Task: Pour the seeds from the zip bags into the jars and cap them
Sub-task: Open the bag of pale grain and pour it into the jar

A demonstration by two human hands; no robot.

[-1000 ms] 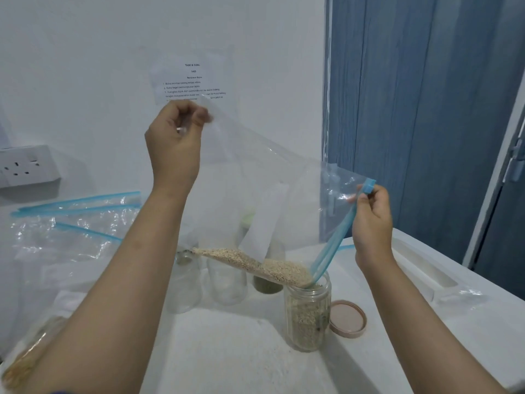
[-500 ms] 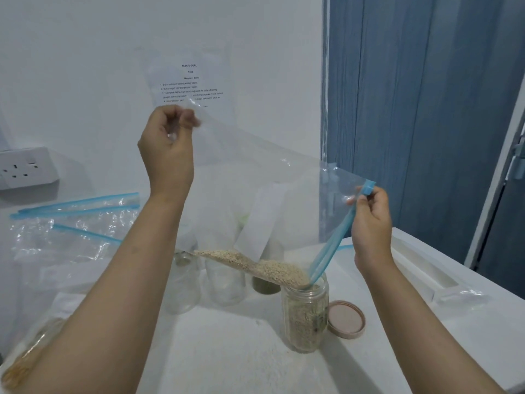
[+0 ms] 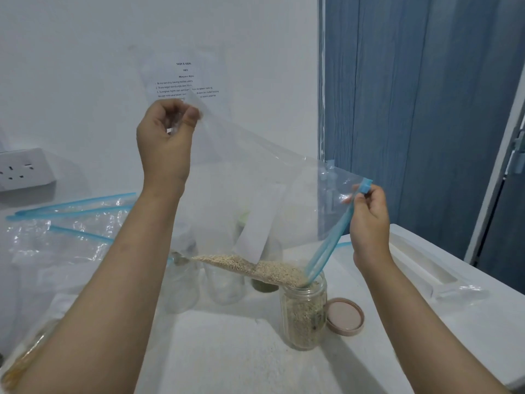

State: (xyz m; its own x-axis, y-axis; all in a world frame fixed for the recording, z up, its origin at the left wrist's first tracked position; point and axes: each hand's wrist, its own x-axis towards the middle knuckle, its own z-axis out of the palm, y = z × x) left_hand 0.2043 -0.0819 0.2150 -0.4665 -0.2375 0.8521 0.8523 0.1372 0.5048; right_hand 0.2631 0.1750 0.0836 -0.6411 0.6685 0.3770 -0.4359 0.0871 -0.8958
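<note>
A wall socket [image 3: 24, 169] sits on the wall above the tabletop's [image 3: 241, 351] far left edge, and emptied zip bags [image 3: 71, 223] with blue strips lie heaped by that left edge. The left hand [image 3: 164, 137] is raised high, its fingers pinching the bottom corner of a clear zip bag [image 3: 255, 180]. The bag slopes down to the right, with pale seeds [image 3: 255, 270] gathered along its lower fold. Behind it, near the far edge, stand empty glass jars [image 3: 224, 282]. The bag's open blue-zipped corner dips into the mouth of a jar [image 3: 302, 314] partly filled with seeds, near the tabletop's middle. A pink lid [image 3: 345, 317] lies flat just beside it. The right hand [image 3: 369, 220] grips the blue zip end.
</note>
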